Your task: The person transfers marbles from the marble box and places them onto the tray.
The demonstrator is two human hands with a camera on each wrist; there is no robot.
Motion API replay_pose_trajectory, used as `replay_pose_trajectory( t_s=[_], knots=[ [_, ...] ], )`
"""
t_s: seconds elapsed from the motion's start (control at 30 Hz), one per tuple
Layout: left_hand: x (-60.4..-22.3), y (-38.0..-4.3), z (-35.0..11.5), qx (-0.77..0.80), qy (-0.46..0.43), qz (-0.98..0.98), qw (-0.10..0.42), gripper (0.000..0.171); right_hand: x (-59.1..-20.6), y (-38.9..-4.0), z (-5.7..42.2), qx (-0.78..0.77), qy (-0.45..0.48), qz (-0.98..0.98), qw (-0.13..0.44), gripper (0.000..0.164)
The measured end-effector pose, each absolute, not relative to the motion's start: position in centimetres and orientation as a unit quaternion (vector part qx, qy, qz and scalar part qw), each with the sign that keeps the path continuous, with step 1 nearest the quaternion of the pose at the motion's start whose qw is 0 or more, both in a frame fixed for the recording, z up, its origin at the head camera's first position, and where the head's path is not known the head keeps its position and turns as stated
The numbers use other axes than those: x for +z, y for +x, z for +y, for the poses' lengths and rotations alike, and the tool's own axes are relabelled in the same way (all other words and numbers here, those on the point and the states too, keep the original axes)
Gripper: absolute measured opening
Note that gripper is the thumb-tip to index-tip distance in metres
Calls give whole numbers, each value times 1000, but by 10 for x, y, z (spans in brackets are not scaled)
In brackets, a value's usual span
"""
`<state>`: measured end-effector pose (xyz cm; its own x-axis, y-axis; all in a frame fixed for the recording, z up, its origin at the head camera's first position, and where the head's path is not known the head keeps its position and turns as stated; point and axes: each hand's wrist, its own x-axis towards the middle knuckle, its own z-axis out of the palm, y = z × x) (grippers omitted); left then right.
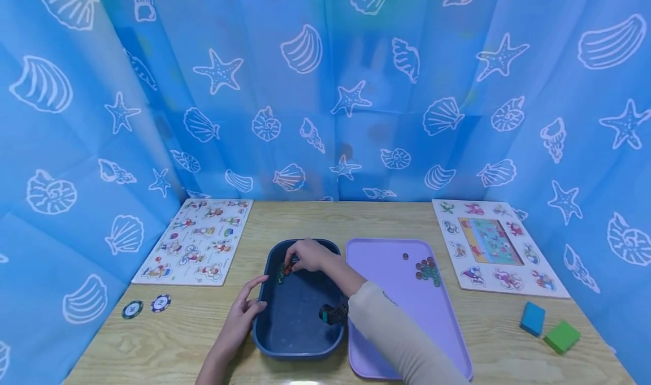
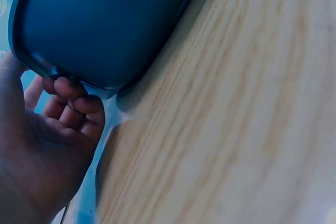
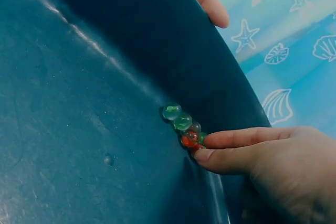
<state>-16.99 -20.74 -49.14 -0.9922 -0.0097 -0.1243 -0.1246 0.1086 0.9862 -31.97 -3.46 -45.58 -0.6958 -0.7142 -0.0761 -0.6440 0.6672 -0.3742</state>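
My right hand (image 1: 310, 255) reaches into the far left corner of a dark blue bin (image 1: 300, 353). In the right wrist view, thumb and forefinger pinch at a red marble (image 3: 190, 139) in a small row of glass marbles along the bin wall. Two green marbles (image 3: 182, 121) lie just beside the fingertips. On the bin's left side my left hand (image 1: 238, 316) grips the rim, its thumb over the edge. The left wrist view shows that hand's fingers (image 2: 71, 90) curled against the outside of the wall.
To the right, a purple tray (image 1: 389, 311) bears several red and green marbles (image 1: 428, 272). Picture puzzle boards (image 1: 198, 243) stand at both back corners. Poker chips (image 1: 160, 303) lie left; a blue block (image 1: 532, 318) and a green block (image 1: 561, 337) lie right.
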Motion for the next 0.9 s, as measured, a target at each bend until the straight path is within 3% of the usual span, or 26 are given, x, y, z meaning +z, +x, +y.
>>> replay_pose_trajectory(
  t_s=[0.3, 0.5, 0.73, 0.9],
  knots=[
    [-491, -171, -208, 662, -37, 747, 41, 48, -454, -321, -31, -143, -375, 910, 106, 10],
    [-493, -171, -209, 656, -35, 753, 36, 48, -429, -316, -17, -192, -384, 899, 82, 10],
    [-495, -172, -208, 660, -46, 749, 36, 49, -397, -309, 31, -290, -369, 882, 41, 15],
    [-493, -171, -207, 671, -49, 739, 37, 49, -401, -312, 77, -321, -329, 888, 5, 17]
  ],
)
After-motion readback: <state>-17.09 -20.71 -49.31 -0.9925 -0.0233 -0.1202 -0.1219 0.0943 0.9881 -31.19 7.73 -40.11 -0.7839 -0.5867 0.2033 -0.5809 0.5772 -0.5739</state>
